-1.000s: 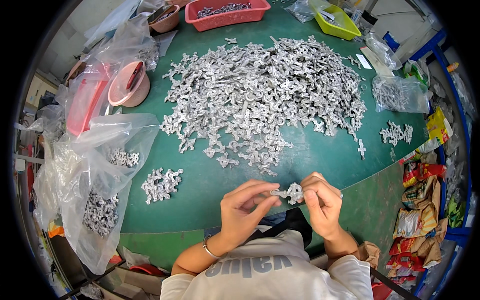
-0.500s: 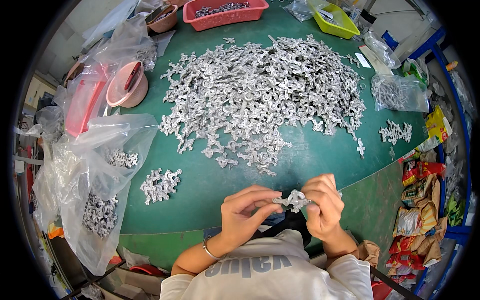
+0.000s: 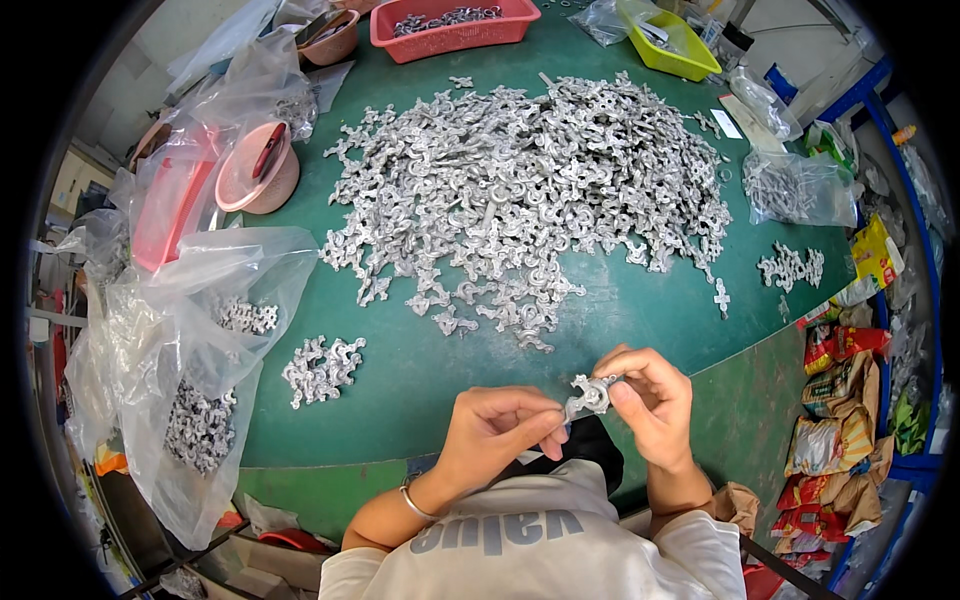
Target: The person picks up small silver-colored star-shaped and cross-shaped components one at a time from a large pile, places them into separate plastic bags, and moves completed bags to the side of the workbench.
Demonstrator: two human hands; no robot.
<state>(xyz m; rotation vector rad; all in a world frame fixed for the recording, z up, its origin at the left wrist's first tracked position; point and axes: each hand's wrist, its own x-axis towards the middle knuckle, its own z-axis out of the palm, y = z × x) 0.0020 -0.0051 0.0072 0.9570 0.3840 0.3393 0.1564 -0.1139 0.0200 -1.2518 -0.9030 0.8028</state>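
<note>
A small grey metal casting [image 3: 591, 396], with a rounded middle and short arms, is held up over the table's near edge. My right hand [image 3: 655, 405] pinches its right end between thumb and fingers. The casting's lower left arm meets the closed fingertips of my left hand [image 3: 500, 428], which wears a bangle on the wrist. Beyond my hands spreads a large heap of similar castings [image 3: 500, 190]. A smaller pile [image 3: 322, 370] lies to the left, and another small group [image 3: 791, 265] sits at the right.
Clear plastic bags [image 3: 205, 350] with castings cover the left edge. A pink bowl [image 3: 257, 185] holds a red-handled tool. At the back stand a red basket [image 3: 455, 38] and a yellow-green basket [image 3: 672, 58]. A blue rack [image 3: 925, 300] and colourful packets [image 3: 830, 440] line the right.
The casting has turned from nearly level to tilted, its left end lower. My right fingers have shifted on it and rolled; my left fingertips have drawn closer together.
</note>
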